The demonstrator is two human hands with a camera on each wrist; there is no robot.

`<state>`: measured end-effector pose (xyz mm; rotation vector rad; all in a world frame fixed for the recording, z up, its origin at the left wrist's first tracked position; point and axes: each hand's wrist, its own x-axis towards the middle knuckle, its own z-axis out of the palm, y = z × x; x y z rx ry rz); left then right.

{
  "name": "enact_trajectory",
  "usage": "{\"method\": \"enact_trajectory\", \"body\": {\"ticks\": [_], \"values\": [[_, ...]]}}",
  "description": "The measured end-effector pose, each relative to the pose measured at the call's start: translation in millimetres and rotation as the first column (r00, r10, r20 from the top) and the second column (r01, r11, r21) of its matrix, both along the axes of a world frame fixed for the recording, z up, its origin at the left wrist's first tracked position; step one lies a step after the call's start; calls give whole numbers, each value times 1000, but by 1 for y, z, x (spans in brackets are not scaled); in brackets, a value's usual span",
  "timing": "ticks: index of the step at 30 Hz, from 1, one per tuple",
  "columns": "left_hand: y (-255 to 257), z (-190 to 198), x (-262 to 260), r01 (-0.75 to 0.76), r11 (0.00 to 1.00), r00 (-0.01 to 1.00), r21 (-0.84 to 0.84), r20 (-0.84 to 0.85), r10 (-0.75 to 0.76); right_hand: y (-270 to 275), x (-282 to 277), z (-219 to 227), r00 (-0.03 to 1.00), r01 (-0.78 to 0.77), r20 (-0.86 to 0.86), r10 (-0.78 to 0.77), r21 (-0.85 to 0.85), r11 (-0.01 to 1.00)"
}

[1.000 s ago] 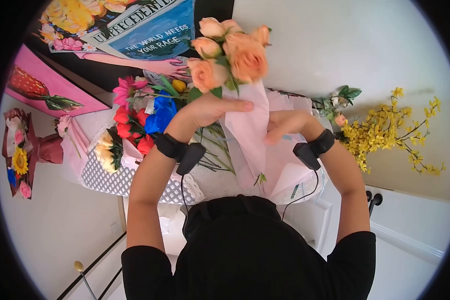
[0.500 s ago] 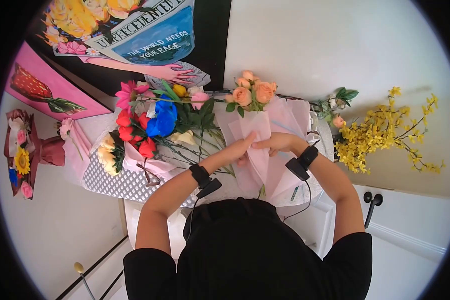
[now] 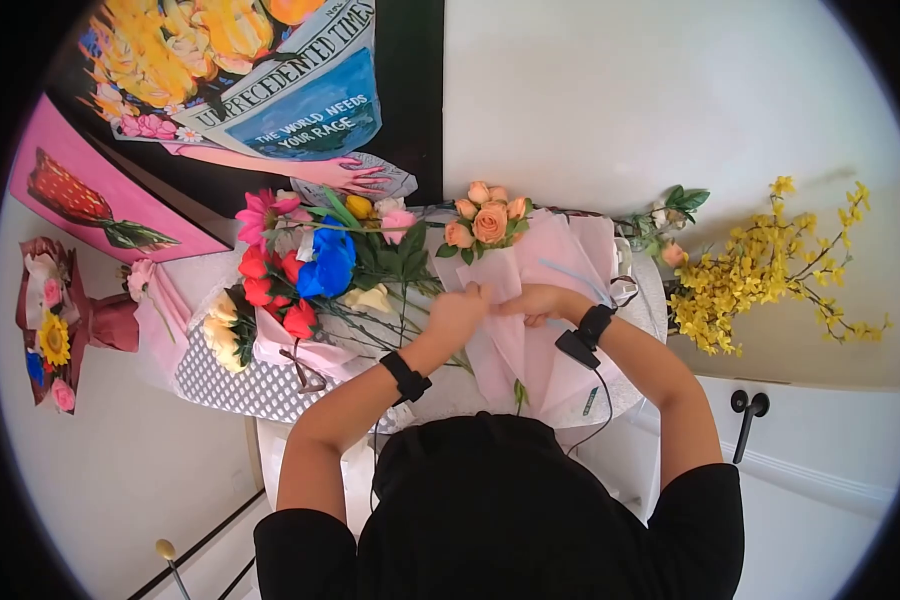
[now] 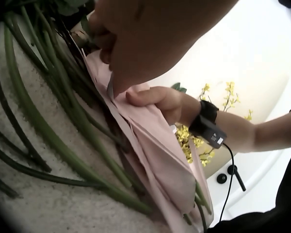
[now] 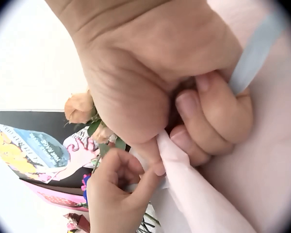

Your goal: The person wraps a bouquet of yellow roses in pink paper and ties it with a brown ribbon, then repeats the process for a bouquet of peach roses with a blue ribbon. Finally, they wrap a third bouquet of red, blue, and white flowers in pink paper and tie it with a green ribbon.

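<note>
While right grip (image 3: 540,303) pinches paper (image 3: 506,352), roses (image 3: 490,222) lie beyond.

Looking like a florist's studio, perhaps inside a home; showing peach roses (image 3: 490,222) in pink wrapping paper (image 3: 575,250) and loose stems (image 4: 78,119) on a white-topped table (image 4: 43,208); displaying a sunflower bouquet (image 3: 55,340), a newspaper-bouquet painting (image 3: 310,110) and yellow forsythia branches (image 3: 745,285); including a white door (image 3: 830,440) with a black lever handle (image 3: 744,430).

Flowers (image 3: 325,262), pink paper (image 3: 570,372) on pale table (image 3: 442,396)
</note>
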<state>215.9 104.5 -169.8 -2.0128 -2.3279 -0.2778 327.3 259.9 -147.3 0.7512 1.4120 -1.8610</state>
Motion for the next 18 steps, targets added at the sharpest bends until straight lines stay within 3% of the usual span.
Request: {"method": "enact_trajectory", "body": {"ticks": [1, 3, 4, 5, 6, 9, 13, 15, 16, 18], "values": [[1, -6, 0, 6, 1000, 1000, 2, -2, -6, 1, 1, -11, 1000, 6, -2, -6, 2, 1000], [2, 1, 0, 275, 956, 961, 101, -73, -268, 1, 3, -36, 991, -85, -60, 121, 426, 901], [4, -1, -1, 276, 956, 960, 104, -74, -269, 1, 5, -41, 991, -83, -60, 120, 428, 900], [7, -5, -3, 319, 945, 948, 73, -18, -319, -2, 6, -38, 956, -178, -29, 291, 733, 656], [9, -7, -4, 362, 931, 930, 46, 40, -364, -7, 5, -28, 900, -214, 65, 431, 928, 306], [14, -7, -5, 364, 931, 926, -9, 110, -361, -17, 9, 21, 899, -263, 159, 408, 942, 211], [13, 2, -7, 403, 915, 909, 22, 109, -403, 10, 26, 26, 860, -287, 131, 493, 923, 256], [14, 6, -6, 418, 907, 903, -50, 133, -409, 19, 32, 27, 819, -92, -110, 563, 944, 318], [15, 8, -7, 417, 908, 903, -48, 133, -408, 21, 33, 26, 818, -93, -108, 564, 944, 316], [16, 9, -8, 424, 904, 897, -59, 163, -410, 17, 28, 41, 653, 42, -308, 692, 927, 372]]}}
